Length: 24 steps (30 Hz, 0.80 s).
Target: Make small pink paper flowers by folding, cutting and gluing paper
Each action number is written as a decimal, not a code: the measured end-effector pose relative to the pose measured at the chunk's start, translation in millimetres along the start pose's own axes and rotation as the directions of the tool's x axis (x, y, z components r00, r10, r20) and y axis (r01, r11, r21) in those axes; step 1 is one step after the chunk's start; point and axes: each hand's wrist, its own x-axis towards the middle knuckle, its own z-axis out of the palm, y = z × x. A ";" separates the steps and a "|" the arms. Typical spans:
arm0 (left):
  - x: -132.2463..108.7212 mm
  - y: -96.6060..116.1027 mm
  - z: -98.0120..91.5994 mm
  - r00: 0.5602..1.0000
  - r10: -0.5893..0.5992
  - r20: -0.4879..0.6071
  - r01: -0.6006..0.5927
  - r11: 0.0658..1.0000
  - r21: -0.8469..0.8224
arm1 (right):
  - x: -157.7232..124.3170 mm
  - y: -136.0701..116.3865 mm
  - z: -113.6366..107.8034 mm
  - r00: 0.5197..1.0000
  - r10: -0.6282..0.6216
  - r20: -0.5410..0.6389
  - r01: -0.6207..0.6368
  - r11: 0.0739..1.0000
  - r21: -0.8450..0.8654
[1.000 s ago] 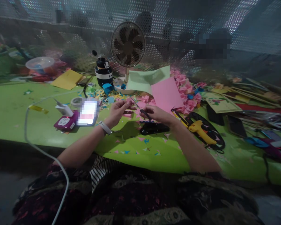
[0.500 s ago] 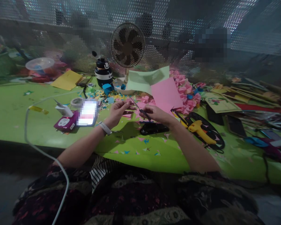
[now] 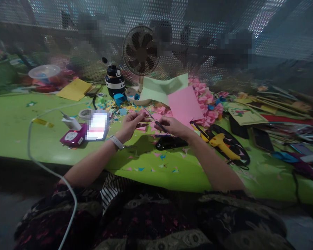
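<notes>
The desk (image 3: 13, 125) is green. At the left, a white charger (image 3: 72, 122) is plugged into a purple power adapter (image 3: 72, 137). Just right of it stands a lit phone (image 3: 97, 125). A dark bottle (image 3: 115, 83) stands at the far side. The left hand (image 3: 130, 122) is narrow, thumb and fingers pinched together at the scissor blades; any piece between them is too small to tell. A fan (image 3: 142, 52) stands beyond. The scissors (image 3: 161, 126) are between the hands, above the desk, blades angled far-left. The right hand (image 3: 176, 127) is closed around their dark handles. Beyond it lies a pink sheet (image 3: 186, 106), overlapping a pale green sheet (image 3: 156, 88). Farther right are pink paper pieces (image 3: 210, 107), then a yellow glue gun (image 3: 226, 147) at the near side.
</notes>
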 end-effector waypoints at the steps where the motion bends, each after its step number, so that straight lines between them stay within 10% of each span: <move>1: 0.0 0.4 0.1 1.000 0.002 0.002 -0.002 1.000 -0.006 | 0.0 -0.3 0.2 1.000 -0.002 -0.004 0.002 1.000 -0.005; 24: 0.8 3.0 -3.2 0.998 0.035 0.053 -0.036 0.999 0.025 | 0.0 -1.7 -1.1 1.000 0.013 0.017 -0.013 1.000 -0.007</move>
